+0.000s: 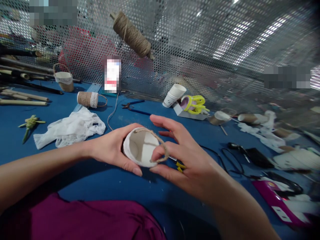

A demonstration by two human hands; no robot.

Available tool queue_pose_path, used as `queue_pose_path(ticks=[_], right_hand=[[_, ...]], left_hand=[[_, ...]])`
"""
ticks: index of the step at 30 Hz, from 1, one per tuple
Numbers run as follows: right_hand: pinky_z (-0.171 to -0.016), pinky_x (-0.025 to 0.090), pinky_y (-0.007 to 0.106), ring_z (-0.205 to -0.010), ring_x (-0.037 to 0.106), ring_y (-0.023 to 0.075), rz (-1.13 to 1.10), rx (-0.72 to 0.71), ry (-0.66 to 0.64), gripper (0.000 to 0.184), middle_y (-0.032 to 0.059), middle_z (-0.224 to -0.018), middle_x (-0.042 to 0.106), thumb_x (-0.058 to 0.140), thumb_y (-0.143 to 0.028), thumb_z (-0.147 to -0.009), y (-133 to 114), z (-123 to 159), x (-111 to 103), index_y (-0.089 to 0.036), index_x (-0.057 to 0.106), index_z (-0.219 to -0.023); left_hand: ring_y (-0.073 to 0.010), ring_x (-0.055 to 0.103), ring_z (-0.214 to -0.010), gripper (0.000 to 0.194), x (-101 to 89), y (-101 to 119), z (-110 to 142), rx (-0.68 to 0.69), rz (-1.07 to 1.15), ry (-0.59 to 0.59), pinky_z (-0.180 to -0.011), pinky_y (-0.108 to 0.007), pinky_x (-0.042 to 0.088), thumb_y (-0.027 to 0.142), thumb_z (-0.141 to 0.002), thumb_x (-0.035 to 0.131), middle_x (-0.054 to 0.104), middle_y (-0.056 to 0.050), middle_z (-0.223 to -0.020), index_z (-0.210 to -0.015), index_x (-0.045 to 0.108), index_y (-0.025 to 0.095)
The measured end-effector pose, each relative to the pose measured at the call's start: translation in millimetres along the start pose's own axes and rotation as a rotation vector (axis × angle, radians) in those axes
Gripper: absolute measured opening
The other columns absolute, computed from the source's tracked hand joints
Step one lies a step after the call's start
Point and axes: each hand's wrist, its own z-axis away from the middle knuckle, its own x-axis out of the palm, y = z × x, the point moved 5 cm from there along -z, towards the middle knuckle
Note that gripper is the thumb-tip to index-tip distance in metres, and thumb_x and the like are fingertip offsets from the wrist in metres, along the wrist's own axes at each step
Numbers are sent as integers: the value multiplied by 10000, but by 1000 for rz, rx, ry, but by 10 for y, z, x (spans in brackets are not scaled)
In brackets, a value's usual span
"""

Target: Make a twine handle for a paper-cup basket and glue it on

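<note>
My left hand [112, 146] is wrapped around a white paper cup [137, 163], its open mouth turned up toward me. A twine handle [163, 146] arches over the mouth. At the right side of the rim, my right hand [182, 153] pinches one end of this handle, with a fingertip inside the cup and the thumb outside. A tool with yellow parts [180, 165] and a metal shaft shows behind the right fingers; whether the hand touches it I cannot tell. White lace [72, 128] lies crumpled left of the cup.
Finished-looking twine-wrapped cups [87, 99] rest at the back left near bamboo sticks [22, 101]. Blue-handled pliers [136, 108], stacked paper cups [173, 95] and yellow-handled scissors [195, 103] lie behind. A glue gun [247, 155] and magenta power strip [272, 203] are right. A twine spool [131, 35] hangs on the mesh.
</note>
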Motion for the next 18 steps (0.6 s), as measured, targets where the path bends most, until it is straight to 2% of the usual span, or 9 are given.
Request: queue_pose_path(ticks=[4,6,9,11,13,15,18], right_hand=[[-968,412,432,-1227,411,269,-187,81,1,338,102,-1345,390,685,-327,-720,121,-1,-41,-243,545,-1015],[-892,474,390,-1119,514,240,-375,173,66,301,92,-1242,488,668,-323,-736,223,-15,-62,-246,556,-1005],[-711,535,284,-834,618,162,-581,354,236,180,46,-927,615,662,-272,-740,371,-33,-72,-219,596,-898],[-609,528,236,-651,604,119,-622,455,306,147,8,-738,616,687,-269,-711,419,-40,-53,-198,620,-821],[-521,505,210,-529,566,92,-654,518,302,146,-15,-627,599,709,-283,-684,421,-52,-13,-180,632,-752],[-451,478,200,-464,538,83,-690,545,272,172,-28,-561,580,717,-313,-668,401,-60,22,-170,632,-713],[-394,433,202,-421,511,84,-637,558,282,198,-35,-504,555,645,-369,-732,391,-50,17,-175,624,-697]], left_hand=[[-164,539,-803,510,7,-42,-21,-50,158,-18,-730,-285,435,208,-589,762,566,-28,-890,-1017,487,163],[-129,517,-722,450,50,-57,-28,-79,284,-78,-657,-243,432,224,-603,754,557,-16,-831,-979,519,150],[-98,488,-635,449,122,-70,-23,-120,441,-172,-546,-197,412,261,-596,764,555,-22,-796,-970,552,134],[-93,481,-617,486,153,-91,-14,-168,491,-206,-506,-183,399,280,-585,772,556,-33,-801,-991,557,125],[-103,494,-652,513,163,-108,-6,-205,507,-215,-524,-184,410,286,-575,780,560,-46,-828,-1006,557,119],[-114,506,-703,526,162,-107,-6,-207,513,-214,-565,-187,425,278,-568,787,567,-57,-868,-1014,559,118],[-93,501,-673,502,178,-82,-10,-173,533,-233,-553,-166,422,239,-566,790,574,-35,-838,-997,560,123]])
